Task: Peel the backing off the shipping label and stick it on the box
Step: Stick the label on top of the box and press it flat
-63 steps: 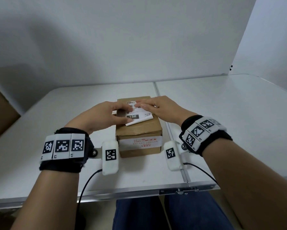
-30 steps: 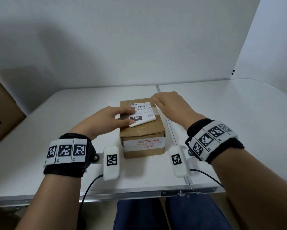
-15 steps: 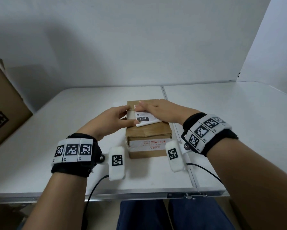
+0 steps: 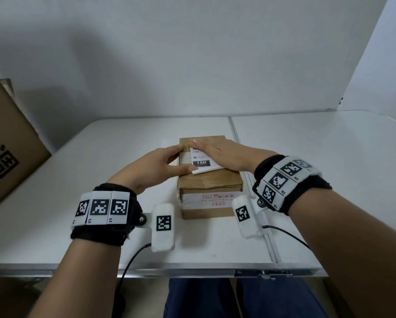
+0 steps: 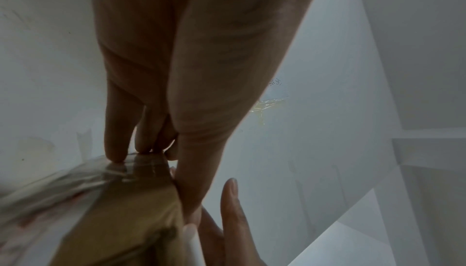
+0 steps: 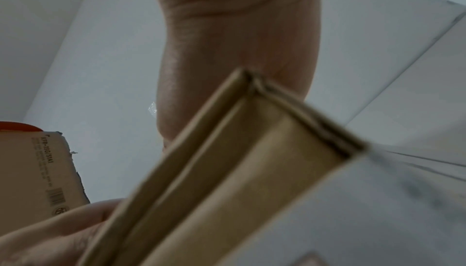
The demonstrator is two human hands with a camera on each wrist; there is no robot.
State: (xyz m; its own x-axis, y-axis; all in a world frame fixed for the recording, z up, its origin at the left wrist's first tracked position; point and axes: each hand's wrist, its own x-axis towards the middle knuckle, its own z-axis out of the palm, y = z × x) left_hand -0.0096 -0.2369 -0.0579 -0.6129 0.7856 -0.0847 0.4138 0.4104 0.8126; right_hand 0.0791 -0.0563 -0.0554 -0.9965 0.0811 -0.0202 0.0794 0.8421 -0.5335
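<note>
The label (image 4: pixel 201 160) lies on top of the box (image 4: pixel 209 180), long axis running from 7 to 1 o'clock, its near corner at 7 lifted. My right hand (image 4: pixel 224 157) lies flat and open on it from 3 o'clock. My left hand (image 4: pixel 160 166), fingers straight, braces the box's 9 o'clock edge, thumb nearest that loose corner, so it should press there.

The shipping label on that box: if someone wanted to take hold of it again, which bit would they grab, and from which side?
Probably the near corner of the shipping label, approached from the wearer's side. It curls up off the box there, so finger and thumb could slip a grip under it. The right hand lies flat over the rest, and the left hand steadies the left edge.
</note>
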